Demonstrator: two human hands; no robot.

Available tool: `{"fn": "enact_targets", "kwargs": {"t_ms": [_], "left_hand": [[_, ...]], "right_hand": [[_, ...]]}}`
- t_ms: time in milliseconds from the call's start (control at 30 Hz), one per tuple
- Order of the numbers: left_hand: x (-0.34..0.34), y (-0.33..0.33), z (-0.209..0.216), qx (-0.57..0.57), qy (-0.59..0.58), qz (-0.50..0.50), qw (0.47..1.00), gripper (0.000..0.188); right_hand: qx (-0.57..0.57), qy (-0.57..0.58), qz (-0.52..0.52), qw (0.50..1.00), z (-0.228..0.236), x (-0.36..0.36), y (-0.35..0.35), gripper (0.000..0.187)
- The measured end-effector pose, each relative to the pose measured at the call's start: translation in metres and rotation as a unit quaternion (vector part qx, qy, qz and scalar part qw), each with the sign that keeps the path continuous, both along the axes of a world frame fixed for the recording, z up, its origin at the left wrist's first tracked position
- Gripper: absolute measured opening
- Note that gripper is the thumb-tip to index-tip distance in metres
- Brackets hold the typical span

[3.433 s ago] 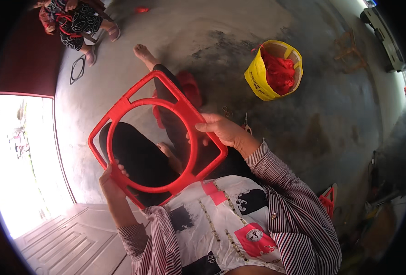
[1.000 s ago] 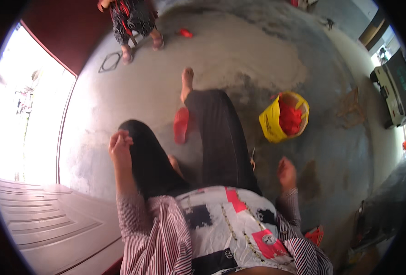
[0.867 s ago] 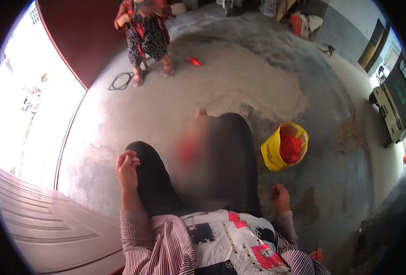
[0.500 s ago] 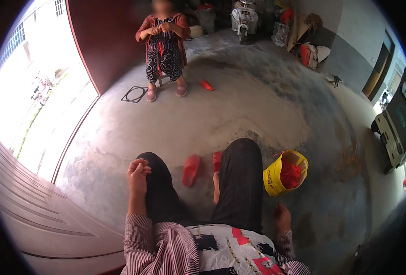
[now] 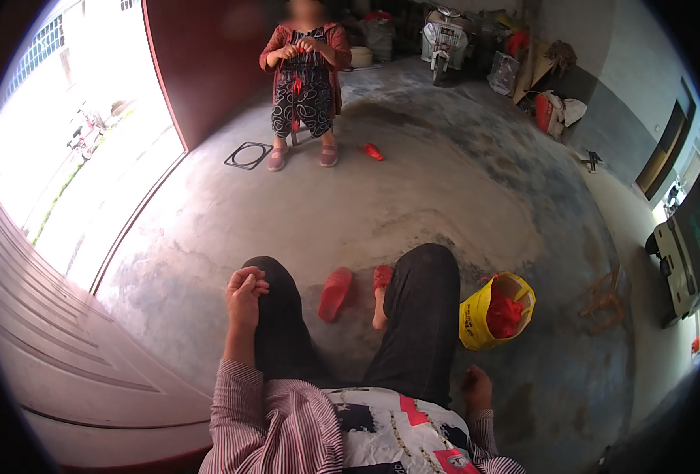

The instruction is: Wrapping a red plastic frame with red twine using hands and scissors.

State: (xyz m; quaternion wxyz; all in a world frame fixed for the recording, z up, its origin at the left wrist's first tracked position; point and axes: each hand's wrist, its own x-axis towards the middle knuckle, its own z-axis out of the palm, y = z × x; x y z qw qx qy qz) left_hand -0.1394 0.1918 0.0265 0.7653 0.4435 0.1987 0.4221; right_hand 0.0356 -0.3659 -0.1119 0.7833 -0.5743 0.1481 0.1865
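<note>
My left hand is by my left knee, its fingers curled in against the thumb; nothing shows in them. Low beside my right thigh hangs my right hand, fingers bent inward and dim, so whatever they may hold is hidden. Just ahead of it, a yellow bag stands upright on the floor with its top open. Bright red material fills part of the bag. A red slipper lies between my feet, and another red slipper is on my right foot.
Across the floor a person sits, both hands together on something small and red. A red item and a black square frame lie near their feet. A scooter stands at the back, a greenish vehicle at the right.
The view has swung a little left, shifting the room rightward. My right hand has drawn back from the yellow bag, closer to my thigh. My left hand stays by the knee.
</note>
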Motion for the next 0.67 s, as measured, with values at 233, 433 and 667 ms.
{"fn": "enact_targets", "kwargs": {"t_ms": [233,433,667], "left_hand": [[0.006,-0.003,0.000,0.005,-0.003,-0.020,1.000,0.013],[0.017,-0.010,0.003,0.013,0.018,-0.038,0.999,0.013],[0.023,-0.018,0.013,0.021,0.030,-0.058,0.998,0.013]], "right_hand": [[0.054,0.093,-0.050,0.993,0.019,-0.006,0.017,0.010],[0.101,0.089,0.006,0.991,0.011,-0.012,0.020,0.010],[0.081,0.109,-0.059,0.989,0.005,-0.015,0.039,0.011]]}}
